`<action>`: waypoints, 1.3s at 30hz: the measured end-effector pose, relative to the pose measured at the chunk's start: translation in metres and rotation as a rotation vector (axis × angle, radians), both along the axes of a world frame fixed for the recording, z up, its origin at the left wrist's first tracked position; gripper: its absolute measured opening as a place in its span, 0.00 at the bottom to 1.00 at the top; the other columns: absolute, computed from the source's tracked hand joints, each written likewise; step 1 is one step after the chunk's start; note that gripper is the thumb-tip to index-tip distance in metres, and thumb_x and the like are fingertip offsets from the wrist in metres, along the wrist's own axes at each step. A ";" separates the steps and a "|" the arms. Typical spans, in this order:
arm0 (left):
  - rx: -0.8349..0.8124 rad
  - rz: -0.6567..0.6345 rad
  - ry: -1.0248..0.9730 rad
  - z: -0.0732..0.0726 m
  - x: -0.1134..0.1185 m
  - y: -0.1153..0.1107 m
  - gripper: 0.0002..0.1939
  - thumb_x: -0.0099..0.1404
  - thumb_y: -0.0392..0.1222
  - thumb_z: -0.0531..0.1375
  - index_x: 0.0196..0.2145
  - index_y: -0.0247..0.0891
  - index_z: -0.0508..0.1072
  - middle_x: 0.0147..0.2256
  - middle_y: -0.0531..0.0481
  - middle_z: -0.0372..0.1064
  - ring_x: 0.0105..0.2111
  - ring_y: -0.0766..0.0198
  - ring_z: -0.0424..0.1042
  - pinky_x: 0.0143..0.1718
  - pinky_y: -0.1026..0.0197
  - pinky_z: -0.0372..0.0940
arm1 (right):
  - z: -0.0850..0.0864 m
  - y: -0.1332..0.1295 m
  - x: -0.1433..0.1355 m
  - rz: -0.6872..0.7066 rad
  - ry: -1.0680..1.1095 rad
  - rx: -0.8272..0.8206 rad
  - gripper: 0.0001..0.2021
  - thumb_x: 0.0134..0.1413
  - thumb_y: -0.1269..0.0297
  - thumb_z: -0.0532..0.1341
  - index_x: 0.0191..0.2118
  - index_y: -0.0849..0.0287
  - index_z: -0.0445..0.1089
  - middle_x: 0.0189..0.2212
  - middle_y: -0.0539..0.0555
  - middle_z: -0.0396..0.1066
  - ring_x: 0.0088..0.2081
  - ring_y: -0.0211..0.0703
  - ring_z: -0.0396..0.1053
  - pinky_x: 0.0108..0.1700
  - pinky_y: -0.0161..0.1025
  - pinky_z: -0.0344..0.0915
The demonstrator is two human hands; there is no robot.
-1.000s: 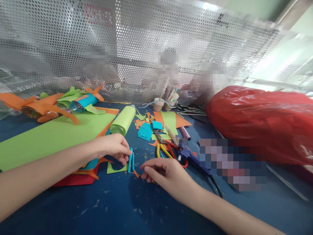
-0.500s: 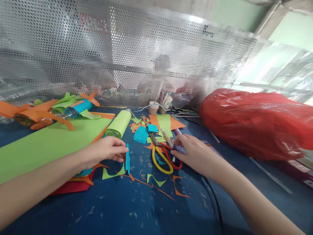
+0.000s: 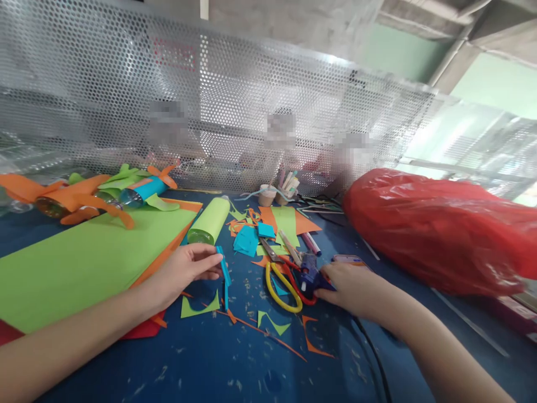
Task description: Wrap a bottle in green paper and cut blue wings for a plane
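My left hand pinches a folded blue paper strip between thumb and fingers, above the table. My right hand is closed round the handle of a dark blue glue gun, whose black cord trails toward the table's front edge. The fingers partly hide that handle. Beside the glue gun lie scissors with yellow and red handles. A bottle wrapped in light green paper lies beyond my left hand. Blue paper pieces rest between the bottle and the scissors.
Finished-looking paper-wrapped bottles lie at the far left by large green sheets. Cups of markers stand at the back before a perforated metal screen. A red plastic bag fills the right. Paper scraps litter the front.
My right hand has shifted back along the glue gun and now grips its handle, leaving the body in view. The blue strip in my left hand has tilted and its folds have spread apart.
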State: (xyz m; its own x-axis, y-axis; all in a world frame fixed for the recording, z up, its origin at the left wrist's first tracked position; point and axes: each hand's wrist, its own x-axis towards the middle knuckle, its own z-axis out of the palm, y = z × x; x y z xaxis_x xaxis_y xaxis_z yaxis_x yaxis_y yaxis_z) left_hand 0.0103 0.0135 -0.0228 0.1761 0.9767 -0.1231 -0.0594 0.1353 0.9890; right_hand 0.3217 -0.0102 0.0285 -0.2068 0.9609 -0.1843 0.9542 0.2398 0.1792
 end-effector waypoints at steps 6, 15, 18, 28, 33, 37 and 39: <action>0.005 0.041 -0.043 0.001 -0.002 0.001 0.16 0.47 0.47 0.71 0.29 0.36 0.74 0.27 0.54 0.71 0.27 0.65 0.73 0.37 0.59 0.70 | 0.017 -0.001 -0.002 0.021 0.048 -0.030 0.10 0.60 0.64 0.55 0.41 0.63 0.70 0.40 0.64 0.74 0.41 0.53 0.74 0.44 0.43 0.67; -0.034 0.043 -0.043 0.003 0.001 -0.001 0.14 0.45 0.46 0.72 0.25 0.36 0.74 0.25 0.54 0.71 0.27 0.65 0.72 0.39 0.58 0.70 | 0.012 -0.013 -0.025 -0.009 0.705 0.205 0.15 0.61 0.52 0.49 0.42 0.52 0.70 0.38 0.58 0.75 0.44 0.54 0.71 0.44 0.44 0.67; -0.040 0.030 -0.048 0.000 0.001 -0.001 0.13 0.45 0.45 0.72 0.26 0.37 0.75 0.25 0.54 0.72 0.27 0.65 0.73 0.39 0.59 0.70 | 0.006 -0.013 -0.047 -0.147 1.011 0.128 0.15 0.60 0.53 0.47 0.36 0.54 0.67 0.23 0.51 0.68 0.28 0.47 0.68 0.31 0.41 0.65; -0.025 -0.022 -0.041 -0.006 0.001 -0.003 0.10 0.50 0.44 0.69 0.27 0.38 0.75 0.25 0.56 0.72 0.26 0.65 0.74 0.37 0.59 0.70 | -0.012 -0.033 -0.088 -0.057 1.247 -0.124 0.21 0.57 0.44 0.55 0.33 0.59 0.70 0.17 0.46 0.56 0.21 0.37 0.55 0.25 0.36 0.56; -0.007 -0.047 -0.034 -0.004 0.003 -0.004 0.09 0.49 0.42 0.70 0.27 0.38 0.75 0.24 0.56 0.72 0.26 0.65 0.73 0.35 0.59 0.69 | -0.022 -0.043 -0.094 0.041 1.087 0.010 0.17 0.62 0.50 0.52 0.35 0.57 0.70 0.28 0.53 0.69 0.31 0.44 0.66 0.34 0.39 0.65; 0.015 -0.061 -0.048 -0.010 0.004 -0.002 0.10 0.48 0.41 0.70 0.28 0.37 0.74 0.25 0.57 0.72 0.26 0.67 0.73 0.35 0.61 0.69 | -0.025 -0.042 -0.095 0.095 1.017 0.075 0.14 0.63 0.53 0.52 0.38 0.56 0.69 0.33 0.54 0.72 0.39 0.48 0.70 0.44 0.41 0.67; 0.023 -0.064 -0.052 -0.013 0.003 -0.001 0.11 0.48 0.41 0.69 0.29 0.37 0.73 0.26 0.57 0.73 0.26 0.66 0.73 0.35 0.60 0.69 | -0.026 -0.041 -0.096 0.113 1.005 0.096 0.13 0.63 0.55 0.52 0.42 0.56 0.69 0.37 0.55 0.73 0.42 0.49 0.71 0.46 0.42 0.68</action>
State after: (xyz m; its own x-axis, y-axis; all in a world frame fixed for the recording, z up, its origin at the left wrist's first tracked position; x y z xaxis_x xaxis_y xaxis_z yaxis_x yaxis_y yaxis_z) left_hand 0.0137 0.0129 -0.0363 0.2436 0.9657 -0.0900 -0.1024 0.1179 0.9877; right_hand 0.2261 -0.0516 0.0022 -0.3139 0.9278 0.2019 0.6464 0.3645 -0.6703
